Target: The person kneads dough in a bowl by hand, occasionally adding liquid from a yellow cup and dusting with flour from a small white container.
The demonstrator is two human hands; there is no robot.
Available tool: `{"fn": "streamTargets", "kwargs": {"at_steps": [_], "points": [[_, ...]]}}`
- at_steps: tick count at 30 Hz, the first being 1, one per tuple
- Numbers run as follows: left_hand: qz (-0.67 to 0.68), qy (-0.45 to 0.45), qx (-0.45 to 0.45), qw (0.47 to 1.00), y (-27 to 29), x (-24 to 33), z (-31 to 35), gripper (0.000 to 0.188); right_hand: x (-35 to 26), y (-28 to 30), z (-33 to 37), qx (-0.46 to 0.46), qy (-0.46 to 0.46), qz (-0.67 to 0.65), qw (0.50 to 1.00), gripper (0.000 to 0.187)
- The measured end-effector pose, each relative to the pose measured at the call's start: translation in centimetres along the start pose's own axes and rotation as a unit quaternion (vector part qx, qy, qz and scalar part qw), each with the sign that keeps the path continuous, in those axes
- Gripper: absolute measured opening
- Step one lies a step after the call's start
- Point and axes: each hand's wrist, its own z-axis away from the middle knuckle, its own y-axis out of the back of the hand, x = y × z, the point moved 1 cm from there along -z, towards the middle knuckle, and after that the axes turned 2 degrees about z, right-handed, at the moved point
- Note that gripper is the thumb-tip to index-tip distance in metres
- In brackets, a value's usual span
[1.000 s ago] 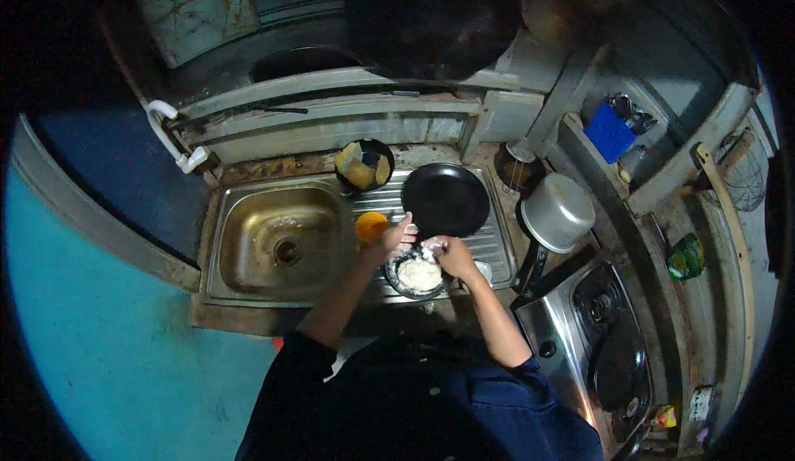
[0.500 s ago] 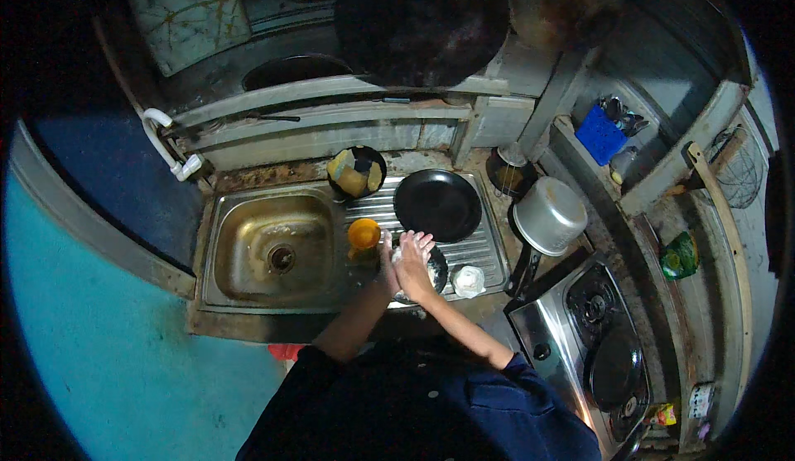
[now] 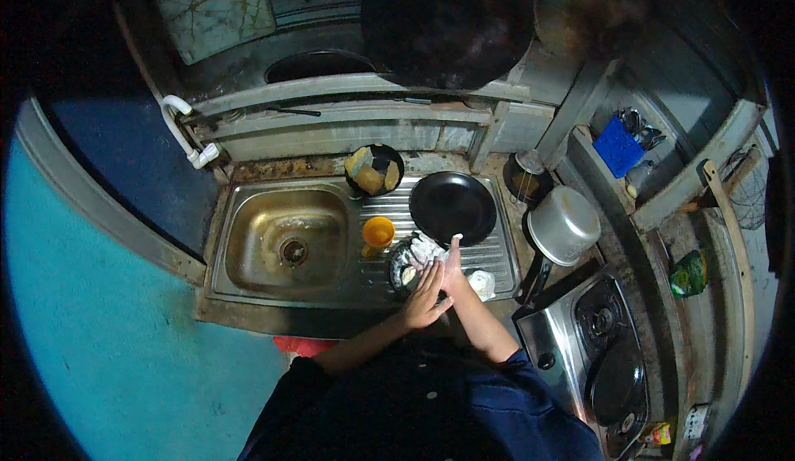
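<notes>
My right hand (image 3: 447,269) is held palm up and turned to the left, its fingers coated in white powder or dough and its thumb raised. Flat fingers of my left hand (image 3: 426,297) lie against the heel of that palm, with the left thumb apart. Neither hand grips anything I can see. Beneath them is a dark bowl (image 3: 397,274) with white, flour-like material in it, partly hidden by the hands. An orange mug (image 3: 378,232) stands to the bowl's left. Right of my right wrist sits a small white container or bag (image 3: 481,284), its kind unclear.
A black frying pan (image 3: 452,207) lies on the ribbed drainboard. Behind is a black bowl holding yellowish-brown pieces (image 3: 370,181). The sink basin (image 3: 240,254) is at left. To the right stand a silver pot (image 3: 565,226), a gas stove (image 3: 555,337) and a blue cutlery basket (image 3: 618,146).
My hands have rubbed across each other: the left has slid back toward my right wrist, and the right palm has turned up. The view has shifted slightly.
</notes>
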Motion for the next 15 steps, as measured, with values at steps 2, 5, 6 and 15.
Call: {"fn": "streamTargets", "kwargs": {"at_steps": [2,5,6,15], "points": [[-0.038,-0.006,-0.026,0.999,1.0,-0.1,0.0,0.073,0.1,0.2,0.5,-0.053,0.033,-0.038,0.997,0.082],[-0.057,0.043,0.023,0.997,0.5,-2.6,0.1,0.069,0.9,1.4,-0.6,-0.153,0.014,-0.051,0.987,0.082],[-0.051,0.076,0.059,0.994,0.0,-4.4,0.3,0.067,1.6,1.0,-0.4,-0.170,-0.003,-0.075,0.982,0.082],[-0.078,0.140,0.059,0.985,0.1,0.7,-3.2,0.065,2.6,1.1,-0.9,-0.031,0.102,-0.020,0.994,0.076]]}}
